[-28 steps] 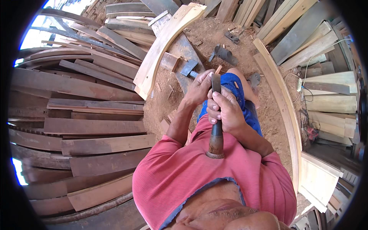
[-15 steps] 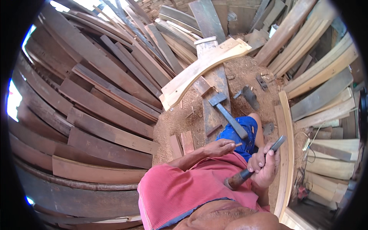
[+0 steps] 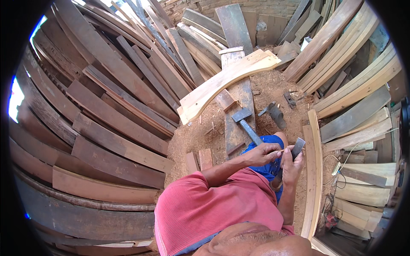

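My right hand (image 3: 292, 165) is closed round a chisel (image 3: 298, 147), with the broad grey blade pointing up and away and the dark handle lower down by my lap. My left hand (image 3: 265, 154) has come against it, fingers pinched on a short, thin, brownish stick (image 3: 279, 150) whose far end meets the right fingers near the blade. Beyond my left hand, a hammer (image 3: 252, 132) with a blocky grey head lies on a long plank (image 3: 242, 96), its handle end running behind that hand.
A curved pale board (image 3: 226, 81) lies across the plank. Wood shavings cover the ground, with a curved dark metal piece (image 3: 277, 116) and a small dark tool (image 3: 289, 100). A long curved beam (image 3: 315, 170) stands close on my right. Leaning boards (image 3: 115, 106) crowd the left side.
My left hand has moved right and up with the stick to meet the chisel. The right hand has raised the chisel forward, its handle leaving my shirt. The view has shifted slightly.
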Available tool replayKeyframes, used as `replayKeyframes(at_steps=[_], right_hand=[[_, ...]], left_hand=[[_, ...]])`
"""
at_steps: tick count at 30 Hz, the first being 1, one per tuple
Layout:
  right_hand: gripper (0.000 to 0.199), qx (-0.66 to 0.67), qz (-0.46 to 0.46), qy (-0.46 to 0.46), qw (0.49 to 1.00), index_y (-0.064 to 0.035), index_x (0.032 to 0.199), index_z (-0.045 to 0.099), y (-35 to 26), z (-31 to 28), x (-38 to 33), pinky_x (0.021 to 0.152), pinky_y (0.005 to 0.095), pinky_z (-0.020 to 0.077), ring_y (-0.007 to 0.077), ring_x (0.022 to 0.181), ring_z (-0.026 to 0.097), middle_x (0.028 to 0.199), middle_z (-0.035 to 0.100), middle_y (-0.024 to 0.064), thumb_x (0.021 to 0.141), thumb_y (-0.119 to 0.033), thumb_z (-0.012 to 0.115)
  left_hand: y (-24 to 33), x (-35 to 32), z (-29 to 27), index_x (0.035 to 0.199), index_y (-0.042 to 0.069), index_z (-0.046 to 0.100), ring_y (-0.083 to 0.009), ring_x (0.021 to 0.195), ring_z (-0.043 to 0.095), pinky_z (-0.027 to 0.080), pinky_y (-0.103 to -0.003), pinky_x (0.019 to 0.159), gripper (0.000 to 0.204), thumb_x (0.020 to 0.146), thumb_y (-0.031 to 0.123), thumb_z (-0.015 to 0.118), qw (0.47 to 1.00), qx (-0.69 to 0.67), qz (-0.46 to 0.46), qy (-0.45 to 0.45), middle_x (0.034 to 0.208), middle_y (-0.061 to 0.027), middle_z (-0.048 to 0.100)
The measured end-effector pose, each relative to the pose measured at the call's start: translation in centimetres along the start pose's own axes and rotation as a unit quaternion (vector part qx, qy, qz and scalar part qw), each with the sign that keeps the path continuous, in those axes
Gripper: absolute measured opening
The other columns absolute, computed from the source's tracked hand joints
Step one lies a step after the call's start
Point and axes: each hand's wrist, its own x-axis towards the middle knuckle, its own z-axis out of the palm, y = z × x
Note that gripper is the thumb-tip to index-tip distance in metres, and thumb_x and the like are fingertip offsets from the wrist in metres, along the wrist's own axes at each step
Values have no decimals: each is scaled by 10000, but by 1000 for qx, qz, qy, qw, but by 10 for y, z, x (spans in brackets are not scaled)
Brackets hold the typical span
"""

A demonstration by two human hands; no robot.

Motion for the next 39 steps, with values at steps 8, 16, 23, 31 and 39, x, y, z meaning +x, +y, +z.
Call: replayKeyframes(at_steps=[8,16,23,31,39], right_hand=[[139,29,50,-19,998,-71,898,571,9,-4,2,486,201,314,3,566,389,699,490,-74,967,-172,636],[106,26,53,-8,998,-70,923,572,-3,-8,6,474,206,324,13,535,409,660,484,-59,964,-159,613],[83,45,52,-24,997,-48,923,568,2,-9,5,484,210,342,24,523,405,647,470,-51,966,-119,568],[85,46,65,-28,996,-56,951,562,-10,5,1,482,208,342,27,528,405,655,461,-46,975,-137,551],[286,148,39,-4,988,-26,1252,492,-10,11,-3,520,247,448,90,614,512,850,559,36,1047,-220,441]], left_hand=[[-7,-15,-4,966,54,586,-88,651,449,398,-256,595,424,1057,434,422,997,-50,-59,-17,716,28,474],[-3,-11,-8,1000,62,586,-81,664,442,398,-248,609,401,1065,416,408,996,-35,-45,-73,720,40,454],[-14,-12,4,1029,70,566,-63,647,381,342,-230,582,380,1065,414,410,996,-74,-4,-49,717,68,407],[-5,-28,-3,918,83,572,-68,636,405,356,-248,557,417,1059,441,412,1000,0,15,2,700,58,428],[-11,-21,-22,898,77,602,-95,507,479,400,-240,477,485,1063,462,359,995,-57,-29,79,618,-20,539]])
